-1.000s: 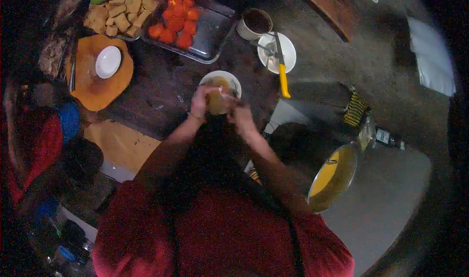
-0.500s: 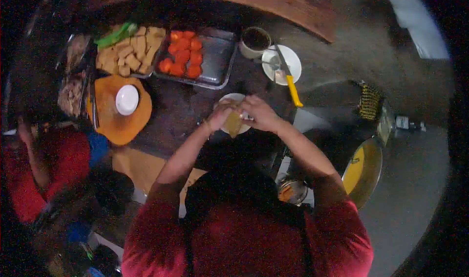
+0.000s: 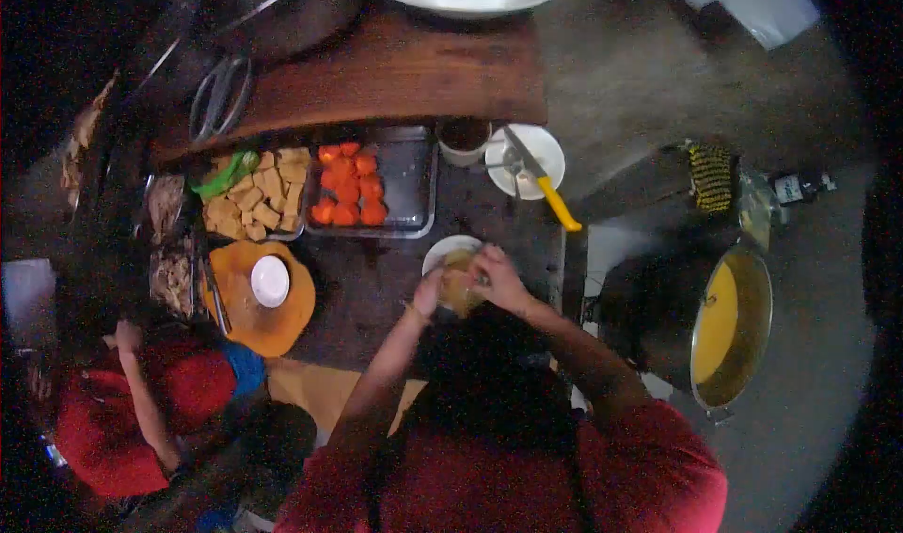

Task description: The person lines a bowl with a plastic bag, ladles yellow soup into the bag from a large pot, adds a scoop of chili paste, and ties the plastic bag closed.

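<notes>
A white bowl (image 3: 435, 254) stands on the dark table in front of me, partly covered by my hands. A tan, limp, slightly shiny piece (image 3: 461, 295) hangs over the bowl's near side; its exact kind is too blurred to make out. My left hand (image 3: 429, 290) grips its left edge. My right hand (image 3: 499, 283) pinches it from the right, fingertips over the bowl. What lies inside the bowl is mostly hidden.
Beyond are a tray of tan cubes (image 3: 246, 197), a tray (image 3: 411, 177) with red tomato pieces, a dark-filled cup (image 3: 464, 143) and a yellow-handled knife (image 3: 561, 204) on a white plate (image 3: 548, 147). A pot of yellow liquid (image 3: 720, 331) stands right; a co-worker (image 3: 141, 420) sits left.
The camera view has shifted, so the table things appear lower. My hands have moved slightly apart, and the tan piece looks more spread out between them.
</notes>
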